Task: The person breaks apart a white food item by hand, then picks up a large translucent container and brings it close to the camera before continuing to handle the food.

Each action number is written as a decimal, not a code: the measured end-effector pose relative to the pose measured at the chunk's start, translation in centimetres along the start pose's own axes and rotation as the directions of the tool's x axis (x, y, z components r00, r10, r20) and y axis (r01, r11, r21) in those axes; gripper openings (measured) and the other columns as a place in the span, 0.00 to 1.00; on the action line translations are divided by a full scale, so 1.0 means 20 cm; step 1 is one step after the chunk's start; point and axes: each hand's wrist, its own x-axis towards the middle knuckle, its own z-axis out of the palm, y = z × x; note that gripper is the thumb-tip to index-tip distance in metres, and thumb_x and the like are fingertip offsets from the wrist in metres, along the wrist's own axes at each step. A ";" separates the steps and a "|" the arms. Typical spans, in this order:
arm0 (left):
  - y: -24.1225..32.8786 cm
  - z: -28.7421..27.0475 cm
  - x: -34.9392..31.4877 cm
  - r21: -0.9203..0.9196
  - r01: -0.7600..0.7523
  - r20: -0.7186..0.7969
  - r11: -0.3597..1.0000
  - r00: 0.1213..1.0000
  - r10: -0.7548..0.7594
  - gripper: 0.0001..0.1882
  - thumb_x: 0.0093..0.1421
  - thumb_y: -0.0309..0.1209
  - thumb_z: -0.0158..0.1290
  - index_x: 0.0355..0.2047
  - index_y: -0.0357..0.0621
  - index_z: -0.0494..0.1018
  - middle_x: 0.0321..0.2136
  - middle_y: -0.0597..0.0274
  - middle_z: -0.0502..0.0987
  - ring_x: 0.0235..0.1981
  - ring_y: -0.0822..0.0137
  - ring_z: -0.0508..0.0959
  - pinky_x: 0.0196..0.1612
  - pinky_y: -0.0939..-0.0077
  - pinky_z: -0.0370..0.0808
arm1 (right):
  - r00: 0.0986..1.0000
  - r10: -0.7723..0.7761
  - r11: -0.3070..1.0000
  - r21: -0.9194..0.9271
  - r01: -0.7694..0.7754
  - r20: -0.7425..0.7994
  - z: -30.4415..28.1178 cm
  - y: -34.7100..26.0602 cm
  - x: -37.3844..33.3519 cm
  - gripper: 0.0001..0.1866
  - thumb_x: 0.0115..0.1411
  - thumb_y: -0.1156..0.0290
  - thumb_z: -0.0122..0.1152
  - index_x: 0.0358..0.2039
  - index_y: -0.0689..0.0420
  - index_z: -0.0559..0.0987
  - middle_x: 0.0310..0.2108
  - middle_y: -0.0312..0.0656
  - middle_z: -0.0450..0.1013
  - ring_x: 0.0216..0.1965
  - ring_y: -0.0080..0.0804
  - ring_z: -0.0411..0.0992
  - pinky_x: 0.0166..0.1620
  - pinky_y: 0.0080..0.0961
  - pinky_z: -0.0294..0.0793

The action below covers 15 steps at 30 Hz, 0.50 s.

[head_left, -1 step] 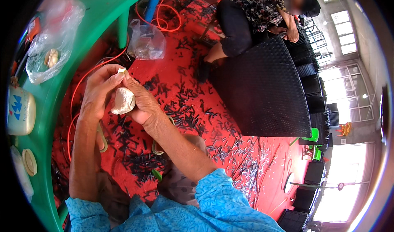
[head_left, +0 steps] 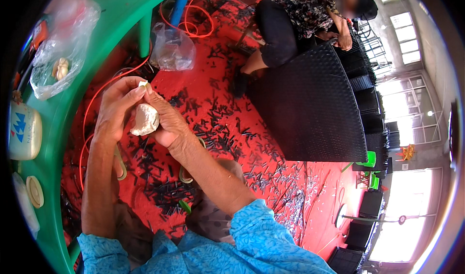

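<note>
My left hand [head_left: 115, 107] and my right hand [head_left: 167, 119] meet at the fingertips in front of me, above the floor. Between the fingertips they pinch a small white piece [head_left: 143, 84], which looks like a garlic clove. In the palm of my right hand, under its curled fingers, rests a cream-white lump [head_left: 146, 119] with a rough, broken face, like part of a steamed bun. To the left, a clear plastic bag [head_left: 72, 61] on the green table [head_left: 55, 143] holds a head of garlic [head_left: 61, 68].
A white jar [head_left: 25, 131] and a round lid [head_left: 35, 191] are on the table. Black strips [head_left: 169, 194] litter the red floor [head_left: 261, 128]. An orange hose [head_left: 104, 87] runs below the table. Across from me a person [head_left: 310, 12] sits by a black woven panel [head_left: 310, 104].
</note>
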 end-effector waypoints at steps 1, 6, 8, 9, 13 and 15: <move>0.00 0.00 0.00 -0.001 -0.008 -0.002 1.000 1.000 0.008 0.09 0.52 0.33 0.52 0.29 0.39 0.70 0.24 0.68 0.71 0.25 0.78 0.70 0.29 0.86 0.66 | 1.000 0.001 1.000 0.006 -0.001 0.004 0.00 0.00 0.00 0.11 0.54 0.59 0.55 0.33 0.51 0.70 0.27 0.29 0.68 0.28 0.20 0.69 0.30 0.21 0.72; -0.01 0.00 0.01 -0.022 -0.020 -0.008 1.000 1.000 0.020 0.09 0.52 0.32 0.53 0.29 0.39 0.70 0.24 0.68 0.71 0.26 0.78 0.70 0.30 0.85 0.67 | 1.000 -0.006 1.000 0.000 0.006 0.029 -0.01 0.00 0.01 0.11 0.54 0.60 0.55 0.33 0.51 0.70 0.27 0.29 0.69 0.28 0.20 0.69 0.30 0.21 0.72; -0.01 0.00 0.00 -0.026 -0.013 -0.011 1.000 1.000 0.013 0.09 0.52 0.32 0.53 0.29 0.39 0.70 0.24 0.68 0.71 0.26 0.78 0.70 0.30 0.85 0.67 | 1.000 -0.003 1.000 0.013 0.002 0.018 -0.02 0.00 0.01 0.11 0.54 0.60 0.55 0.33 0.51 0.70 0.27 0.29 0.69 0.28 0.20 0.69 0.29 0.21 0.72; -0.01 0.00 0.00 -0.028 -0.009 -0.013 1.000 1.000 0.009 0.09 0.52 0.32 0.53 0.29 0.39 0.70 0.24 0.68 0.71 0.26 0.78 0.70 0.30 0.85 0.67 | 1.000 0.000 1.000 0.020 0.000 0.012 -0.02 0.00 0.01 0.10 0.54 0.60 0.55 0.33 0.51 0.70 0.27 0.29 0.69 0.28 0.20 0.69 0.29 0.21 0.72; -0.02 -0.01 0.01 -0.024 -0.023 -0.008 0.999 1.000 0.022 0.09 0.52 0.32 0.53 0.29 0.39 0.70 0.24 0.68 0.71 0.26 0.78 0.70 0.29 0.85 0.67 | 1.000 0.012 1.000 0.017 -0.012 0.021 -0.02 0.01 0.01 0.10 0.54 0.60 0.55 0.33 0.51 0.70 0.27 0.29 0.69 0.27 0.20 0.69 0.29 0.21 0.73; -0.01 0.01 0.00 -0.029 -0.022 -0.029 0.999 0.999 0.021 0.09 0.52 0.32 0.53 0.29 0.39 0.70 0.24 0.68 0.71 0.25 0.78 0.70 0.28 0.86 0.66 | 0.999 0.006 1.000 0.016 -0.007 0.038 -0.04 0.01 0.02 0.10 0.54 0.60 0.55 0.33 0.51 0.70 0.27 0.29 0.69 0.28 0.20 0.69 0.29 0.21 0.73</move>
